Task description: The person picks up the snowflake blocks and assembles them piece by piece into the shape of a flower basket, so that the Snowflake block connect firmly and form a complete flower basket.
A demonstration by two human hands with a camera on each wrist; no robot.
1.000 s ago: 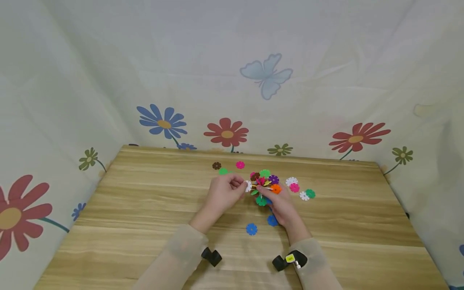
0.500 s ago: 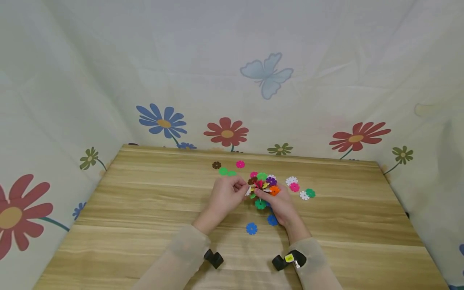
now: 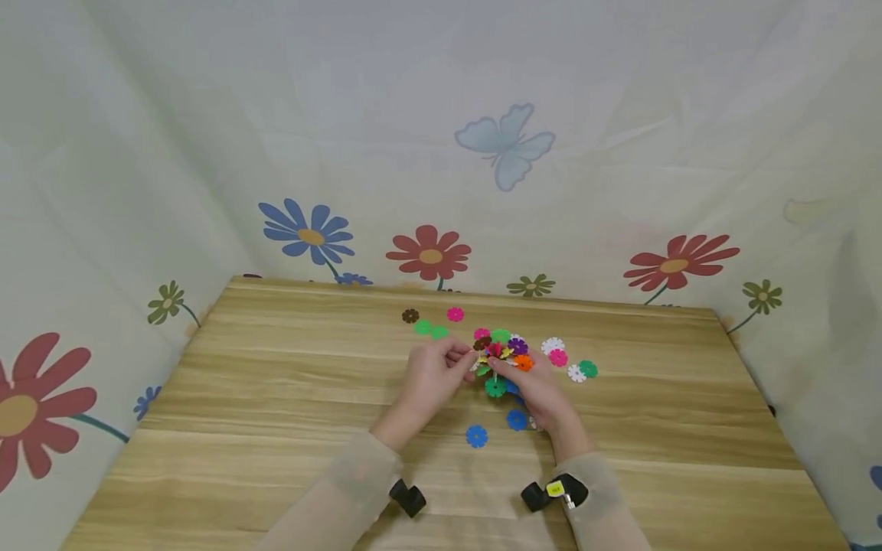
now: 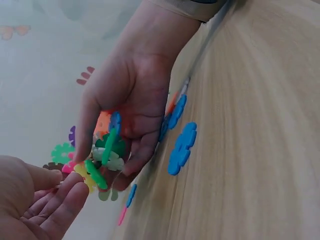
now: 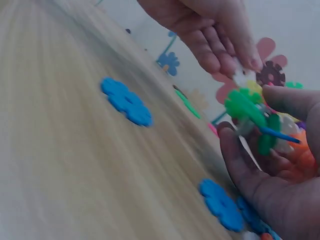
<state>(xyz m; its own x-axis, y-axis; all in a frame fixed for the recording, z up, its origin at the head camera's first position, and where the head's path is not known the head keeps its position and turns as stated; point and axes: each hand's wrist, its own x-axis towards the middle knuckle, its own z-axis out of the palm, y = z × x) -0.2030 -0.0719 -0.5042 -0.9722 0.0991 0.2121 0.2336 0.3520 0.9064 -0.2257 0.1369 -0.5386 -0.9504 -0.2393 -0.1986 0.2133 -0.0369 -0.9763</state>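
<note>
My right hand [image 3: 544,394] grips a cluster of interlocked, notched snowflake discs in many colours, a dark green disc [image 3: 494,387] and an orange disc [image 3: 524,363] among them. Its thumb presses on the near side of the cluster, and its other fingers curl beneath. My left hand [image 3: 430,375] pinches a small white snowflake disc [image 5: 241,77] between thumb and fingers at the cluster's left side. Fingers mostly cover that disc in the head view. Whether it is slotted into the cluster, I cannot tell.
Loose discs lie around the hands on the wooden table [image 3: 276,398]: a blue disc [image 3: 476,436] in front, a brown disc [image 3: 410,315] and a pink disc [image 3: 455,314] behind, white ones [image 3: 553,346] to the right. A flower-printed cloth [image 3: 586,199] hangs behind the table.
My left hand has shifted slightly right, bringing the white disc closer against the cluster. The cluster has tilted a little in my right hand, which otherwise stays in place.
</note>
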